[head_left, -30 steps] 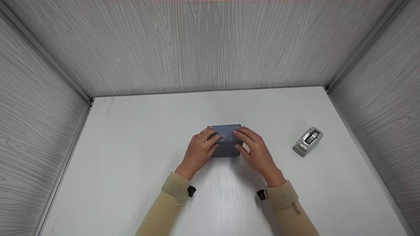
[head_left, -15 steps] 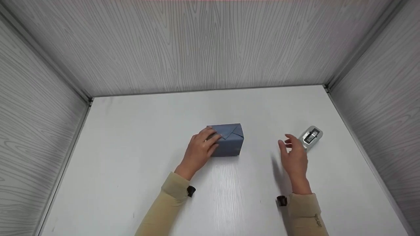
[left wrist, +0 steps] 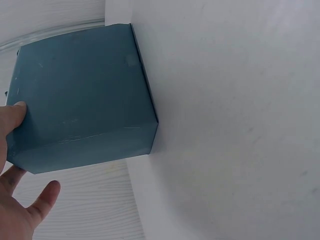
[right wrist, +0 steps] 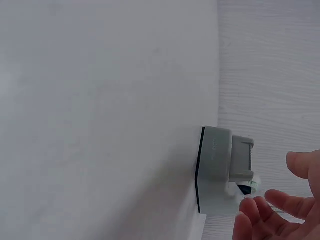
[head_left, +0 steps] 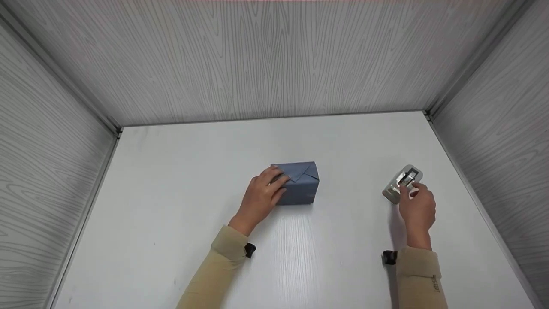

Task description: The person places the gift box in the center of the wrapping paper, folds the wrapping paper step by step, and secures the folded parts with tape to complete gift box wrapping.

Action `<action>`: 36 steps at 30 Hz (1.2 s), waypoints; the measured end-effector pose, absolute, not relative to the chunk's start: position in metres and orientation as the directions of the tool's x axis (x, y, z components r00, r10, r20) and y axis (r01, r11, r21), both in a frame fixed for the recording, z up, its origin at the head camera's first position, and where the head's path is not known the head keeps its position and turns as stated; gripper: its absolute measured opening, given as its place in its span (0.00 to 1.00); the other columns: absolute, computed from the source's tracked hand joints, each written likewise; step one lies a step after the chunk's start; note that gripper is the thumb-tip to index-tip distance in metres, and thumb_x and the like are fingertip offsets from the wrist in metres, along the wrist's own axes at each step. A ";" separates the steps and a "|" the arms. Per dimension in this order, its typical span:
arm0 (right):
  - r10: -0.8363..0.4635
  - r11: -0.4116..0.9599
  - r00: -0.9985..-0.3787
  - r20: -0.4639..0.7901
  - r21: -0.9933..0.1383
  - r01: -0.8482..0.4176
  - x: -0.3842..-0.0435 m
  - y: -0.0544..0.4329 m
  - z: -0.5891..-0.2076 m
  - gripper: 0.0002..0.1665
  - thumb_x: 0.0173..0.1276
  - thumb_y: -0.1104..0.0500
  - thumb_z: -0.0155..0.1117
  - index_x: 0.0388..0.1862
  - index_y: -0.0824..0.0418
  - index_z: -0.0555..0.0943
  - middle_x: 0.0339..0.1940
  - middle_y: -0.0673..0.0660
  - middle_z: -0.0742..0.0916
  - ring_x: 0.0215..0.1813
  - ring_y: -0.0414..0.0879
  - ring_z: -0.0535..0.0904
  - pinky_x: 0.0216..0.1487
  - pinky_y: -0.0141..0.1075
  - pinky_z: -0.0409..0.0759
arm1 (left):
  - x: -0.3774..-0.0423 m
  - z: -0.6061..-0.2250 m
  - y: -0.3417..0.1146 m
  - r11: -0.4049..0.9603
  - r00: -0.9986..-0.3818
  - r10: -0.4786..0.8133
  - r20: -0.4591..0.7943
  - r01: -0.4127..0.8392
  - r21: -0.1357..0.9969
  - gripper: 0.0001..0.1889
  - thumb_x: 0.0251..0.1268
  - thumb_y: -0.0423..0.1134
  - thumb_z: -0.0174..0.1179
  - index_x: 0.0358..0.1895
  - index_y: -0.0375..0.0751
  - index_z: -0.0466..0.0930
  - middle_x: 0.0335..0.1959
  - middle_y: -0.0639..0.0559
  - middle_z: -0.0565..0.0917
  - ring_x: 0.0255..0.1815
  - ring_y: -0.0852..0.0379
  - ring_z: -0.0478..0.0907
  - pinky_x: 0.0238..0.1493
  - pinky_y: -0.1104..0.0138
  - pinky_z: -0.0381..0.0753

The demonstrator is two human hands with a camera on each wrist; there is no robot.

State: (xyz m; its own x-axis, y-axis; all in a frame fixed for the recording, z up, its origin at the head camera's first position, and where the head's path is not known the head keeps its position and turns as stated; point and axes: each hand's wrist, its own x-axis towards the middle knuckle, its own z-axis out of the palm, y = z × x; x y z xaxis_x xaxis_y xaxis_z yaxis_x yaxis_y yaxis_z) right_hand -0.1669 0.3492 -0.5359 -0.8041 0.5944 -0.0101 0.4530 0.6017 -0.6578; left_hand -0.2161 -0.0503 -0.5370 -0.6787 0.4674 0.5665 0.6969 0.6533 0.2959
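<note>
A blue paper-wrapped box [head_left: 302,189] sits mid-table, a pointed flap folded over its top. My left hand [head_left: 257,195] holds its left end, thumb [left wrist: 14,116] against the front face and fingers over the top and left side. To the right lies a grey tape dispenser [head_left: 392,192], seen from its end in the right wrist view with a bit of the tape roll [right wrist: 250,186]. My right hand [head_left: 417,210] hovers at its near side, thumb [right wrist: 302,164] and bent fingers apart. Nothing is visible between them.
The white tabletop [head_left: 171,214] is bounded by a grey wood-grain panel [head_left: 274,60] behind and similar panels left and right. Black wrist straps [head_left: 389,257] show at both cuffs.
My right hand has let go of the box's right end and moved right to the tape dispenser. That end's folded flap came into view. The left hand has stayed on the box.
</note>
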 end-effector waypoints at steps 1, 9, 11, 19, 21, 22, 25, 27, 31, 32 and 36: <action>0.595 0.597 -0.803 -0.031 -0.653 0.467 -0.168 0.352 -0.537 0.35 0.76 0.42 0.48 0.68 0.66 0.70 0.49 0.65 0.79 0.45 0.57 0.75 0.33 0.44 0.69 | -0.216 -0.537 -0.050 0.654 -0.680 0.467 0.565 0.696 0.296 0.16 0.68 0.41 0.64 0.57 0.47 0.82 0.58 0.49 0.77 0.68 0.50 0.67 0.53 0.53 0.75; 0.553 0.569 -0.819 -0.157 -0.646 0.508 -0.174 0.359 -0.539 0.36 0.76 0.39 0.43 0.59 0.69 0.77 0.49 0.66 0.82 0.44 0.55 0.77 0.35 0.43 0.72 | -0.216 -0.537 -0.050 0.659 -0.692 0.459 0.557 0.686 0.309 0.16 0.68 0.41 0.64 0.57 0.47 0.82 0.59 0.49 0.77 0.68 0.51 0.67 0.54 0.53 0.75; 0.537 0.553 -0.825 -0.177 -0.664 0.502 -0.176 0.358 -0.539 0.36 0.76 0.40 0.43 0.58 0.70 0.78 0.49 0.67 0.82 0.44 0.54 0.77 0.35 0.41 0.72 | -0.216 -0.537 -0.050 0.660 -0.692 0.460 0.556 0.686 0.308 0.16 0.67 0.41 0.64 0.57 0.47 0.82 0.59 0.49 0.77 0.68 0.51 0.67 0.54 0.53 0.75; 0.570 0.471 -0.803 -0.174 -0.731 0.493 -0.179 0.352 -0.537 0.27 0.75 0.49 0.51 0.54 0.72 0.80 0.47 0.66 0.85 0.42 0.50 0.78 0.37 0.36 0.74 | -0.216 -0.536 -0.050 0.672 -0.689 0.468 0.554 0.684 0.283 0.16 0.68 0.41 0.63 0.58 0.47 0.81 0.59 0.49 0.77 0.68 0.50 0.67 0.53 0.53 0.75; 0.595 0.454 -0.786 -0.165 -0.739 0.498 -0.180 0.351 -0.537 0.25 0.74 0.51 0.52 0.54 0.71 0.81 0.47 0.66 0.85 0.41 0.50 0.78 0.37 0.36 0.74 | -0.216 -0.536 -0.050 0.675 -0.690 0.468 0.552 0.682 0.280 0.16 0.68 0.41 0.63 0.58 0.48 0.81 0.59 0.49 0.76 0.68 0.50 0.67 0.53 0.53 0.75; 0.607 0.443 -0.778 -0.162 -0.743 0.501 -0.181 0.351 -0.538 0.25 0.74 0.52 0.52 0.54 0.71 0.81 0.47 0.65 0.85 0.41 0.50 0.78 0.37 0.36 0.74 | -0.216 -0.536 -0.051 0.677 -0.691 0.469 0.550 0.681 0.279 0.16 0.68 0.41 0.63 0.58 0.48 0.81 0.59 0.49 0.76 0.68 0.50 0.67 0.53 0.53 0.75; 0.639 0.414 -0.754 -0.150 -0.760 0.502 -0.182 0.350 -0.540 0.23 0.73 0.54 0.53 0.53 0.70 0.82 0.48 0.65 0.85 0.41 0.49 0.78 0.36 0.35 0.74 | -0.216 -0.536 -0.051 0.676 -0.694 0.472 0.544 0.681 0.282 0.16 0.69 0.42 0.63 0.58 0.48 0.81 0.59 0.49 0.76 0.68 0.50 0.67 0.54 0.53 0.75; 0.652 0.389 -0.743 -0.151 -0.774 0.499 -0.184 0.350 -0.542 0.22 0.73 0.55 0.54 0.54 0.70 0.82 0.49 0.65 0.85 0.43 0.49 0.78 0.37 0.34 0.74 | -0.216 -0.537 -0.051 0.676 -0.696 0.471 0.542 0.680 0.285 0.16 0.69 0.42 0.63 0.58 0.48 0.81 0.59 0.49 0.76 0.68 0.50 0.67 0.54 0.53 0.75; 0.658 0.356 -0.734 -0.166 -0.790 0.498 -0.185 0.348 -0.543 0.23 0.74 0.55 0.52 0.56 0.71 0.80 0.51 0.66 0.83 0.46 0.50 0.77 0.39 0.34 0.73 | -0.216 -0.537 -0.050 0.674 -0.695 0.468 0.547 0.680 0.288 0.16 0.69 0.42 0.63 0.58 0.47 0.81 0.59 0.49 0.76 0.68 0.50 0.67 0.54 0.53 0.75; 0.659 0.354 -0.733 -0.169 -0.790 0.500 -0.185 0.347 -0.543 0.22 0.74 0.55 0.52 0.55 0.71 0.80 0.51 0.66 0.83 0.46 0.50 0.76 0.40 0.34 0.73 | -0.216 -0.538 -0.050 0.673 -0.694 0.466 0.549 0.681 0.289 0.16 0.69 0.42 0.63 0.58 0.47 0.81 0.59 0.49 0.76 0.68 0.50 0.67 0.54 0.53 0.75; 0.660 0.368 -0.733 -0.164 -0.780 0.506 -0.185 0.344 -0.541 0.21 0.74 0.58 0.49 0.51 0.73 0.79 0.48 0.67 0.82 0.44 0.52 0.75 0.38 0.37 0.72 | -0.215 -0.538 -0.050 0.668 -0.688 0.463 0.559 0.685 0.291 0.16 0.69 0.42 0.63 0.58 0.47 0.81 0.59 0.49 0.77 0.68 0.50 0.67 0.53 0.53 0.75</action>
State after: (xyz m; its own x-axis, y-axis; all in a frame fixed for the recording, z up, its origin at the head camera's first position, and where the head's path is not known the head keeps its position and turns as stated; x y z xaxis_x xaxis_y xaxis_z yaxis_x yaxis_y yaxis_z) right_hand -0.1852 0.3437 -0.5406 -0.7333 0.6598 -0.1641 0.5060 0.3685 -0.7799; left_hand -0.2153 -0.0500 -0.5380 -0.6880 0.4632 0.5586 0.6855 0.6675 0.2908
